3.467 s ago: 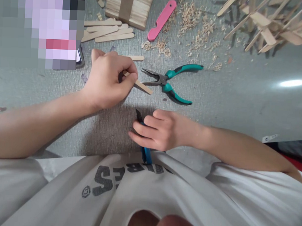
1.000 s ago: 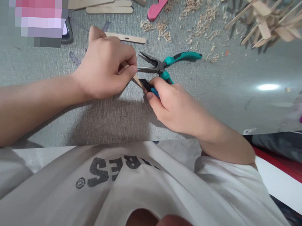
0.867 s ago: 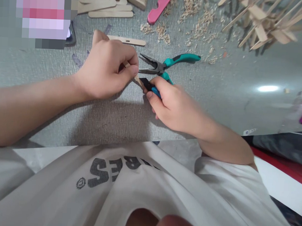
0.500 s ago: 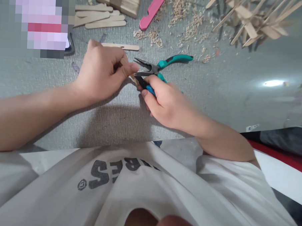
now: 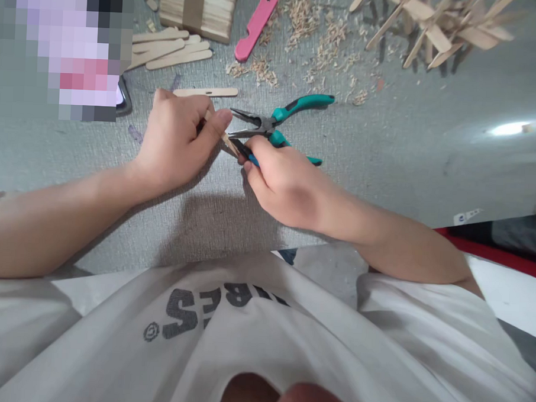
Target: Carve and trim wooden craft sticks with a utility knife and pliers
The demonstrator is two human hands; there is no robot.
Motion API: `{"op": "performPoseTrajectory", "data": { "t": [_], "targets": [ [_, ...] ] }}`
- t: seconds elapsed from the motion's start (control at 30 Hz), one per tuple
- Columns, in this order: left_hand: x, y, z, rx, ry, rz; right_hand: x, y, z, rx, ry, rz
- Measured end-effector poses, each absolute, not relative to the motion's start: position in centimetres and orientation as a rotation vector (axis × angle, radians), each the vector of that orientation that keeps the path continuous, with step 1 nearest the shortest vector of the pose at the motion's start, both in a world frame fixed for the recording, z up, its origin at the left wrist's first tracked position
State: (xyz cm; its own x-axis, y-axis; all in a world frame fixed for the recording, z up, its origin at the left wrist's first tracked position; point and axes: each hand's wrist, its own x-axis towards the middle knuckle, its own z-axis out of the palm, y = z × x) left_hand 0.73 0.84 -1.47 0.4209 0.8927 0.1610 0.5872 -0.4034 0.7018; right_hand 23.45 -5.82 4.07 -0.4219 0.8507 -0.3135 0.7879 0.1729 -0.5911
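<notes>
My left hand (image 5: pixel 175 138) pinches a wooden craft stick (image 5: pixel 229 143), whose free end points down and to the right. In my right hand (image 5: pixel 286 181) is a craft knife (image 5: pixel 252 158) with a blue body and black front part, its handle mostly hidden by my fingers. The knife's tip lies against or very near the end of the stick; contact is hard to make out. Just beyond my right hand, needle-nose pliers (image 5: pixel 266 125) with teal handles lie with spread jaws on the grey table. A single slotted craft stick (image 5: pixel 219 92) rests behind my left hand.
At the back stand a banded bundle of craft sticks (image 5: pixel 214 15) and several loose sticks (image 5: pixel 180 58). A pink folding cutter (image 5: pixel 256 25) lies beside wood shavings (image 5: pixel 303 13). A spiky craft-stick structure (image 5: pixel 435 33) occupies the back right. A phone (image 5: pixel 124 97) edge shows at left.
The view has shifted slightly, and table items appear a little left and lower. Both hands keep their holds; the knife has shifted slightly at the stick's end.
</notes>
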Motion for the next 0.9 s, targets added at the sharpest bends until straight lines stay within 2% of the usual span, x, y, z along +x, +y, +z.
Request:
{"op": "performPoseTrajectory", "data": {
  "t": [0.7, 0.9],
  "targets": [
    [0.5, -0.1, -1.1, 2.178, 1.187, 0.809, 23.3, -6.0, 3.3, -1.555, -2.364, 1.063],
    [0.9, -0.4, -0.6, 2.301, 1.14, 1.111, 23.0, -6.0, 3.6, -1.584, -2.408, 1.057]
  ]
}}
